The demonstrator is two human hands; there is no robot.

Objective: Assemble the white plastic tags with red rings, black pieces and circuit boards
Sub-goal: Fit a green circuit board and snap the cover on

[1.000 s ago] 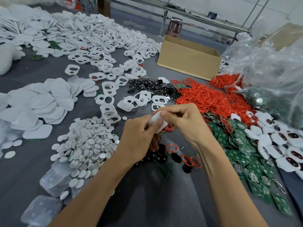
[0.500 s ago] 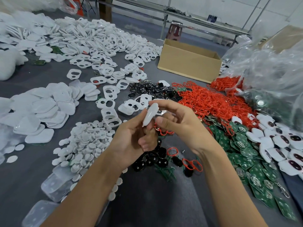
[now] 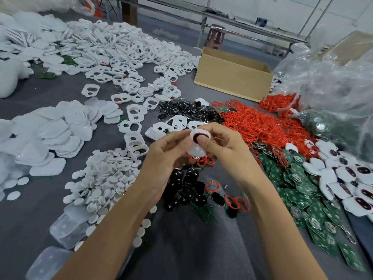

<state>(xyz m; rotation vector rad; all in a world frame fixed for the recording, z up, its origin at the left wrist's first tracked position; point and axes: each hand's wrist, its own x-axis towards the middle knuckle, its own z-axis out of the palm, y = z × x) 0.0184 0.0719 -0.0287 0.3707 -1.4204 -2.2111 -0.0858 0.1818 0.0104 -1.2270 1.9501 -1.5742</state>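
Nearest you, short of the tag: bare grey table (image 3: 191, 251), then a loose heap of black pieces (image 3: 187, 190) just under your wrists. Stray red rings (image 3: 237, 203) lie near-right of the tag, white discs (image 3: 105, 178) near-left.

You hold one white tag (image 3: 196, 151) in the air with both hands, above the black pieces. Your left hand (image 3: 167, 156) has its fingers curled round the tag's left edge. Your right hand (image 3: 222, 152) has the thumb pressed on the face beside the window, with the other fingers clamped behind.

Risks, as a judgement:
- The thumb sits right at the window, so an off-centre push could pop the seated red ring (image 3: 193, 138) out of its groove or skew it.
- Uneven squeezing may leave the shell half closed.
- If the tag slips, it falls into the black heap and the parts scatter.

The tag is a small rounded white shell of glossy hard plastic. Its upper window is dark with a red rim, and there is a round white button lower down. I can't tell whether the seam is fully shut.

Right of the tag are green circuit boards (image 3: 323, 215) and finished tags (image 3: 353, 178). Beyond it lie the red ring heap (image 3: 262, 126) and white frames (image 3: 133, 118). Farthest beyond is a cardboard box (image 3: 232, 77).
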